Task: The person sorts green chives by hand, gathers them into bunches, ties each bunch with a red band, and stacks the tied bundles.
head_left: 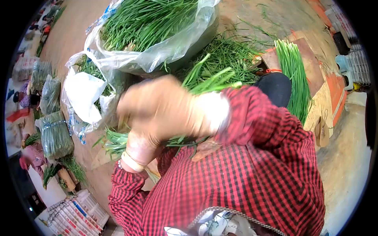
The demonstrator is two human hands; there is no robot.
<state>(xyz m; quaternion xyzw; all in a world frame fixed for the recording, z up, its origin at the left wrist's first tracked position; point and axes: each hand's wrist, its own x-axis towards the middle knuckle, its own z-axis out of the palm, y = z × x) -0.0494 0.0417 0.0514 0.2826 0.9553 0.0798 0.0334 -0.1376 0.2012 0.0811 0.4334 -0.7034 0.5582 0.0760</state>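
A loose bunch of garlic chives (214, 82) runs beneath my two hands, pale stem ends to the upper right and leaves to the lower left. My left hand (142, 148), with a bracelet at its wrist, is closed around the bunch; its fingers are mostly hidden behind the other hand. Over it crosses my right hand (161, 107), smeared by motion, so what its fingers hold cannot be made out. Beyond them stands a large clear plastic bag (177, 49) full of chives (151, 23).
Loose trimmings (228, 57) lie on the floor ahead. At the right, a neat chive bundle (294, 78) rests on a board beside brown scissors (323, 128). A white bag (83, 94) and wrapped bundles (56, 133) are on the left, with a white crate (78, 214) lower down.
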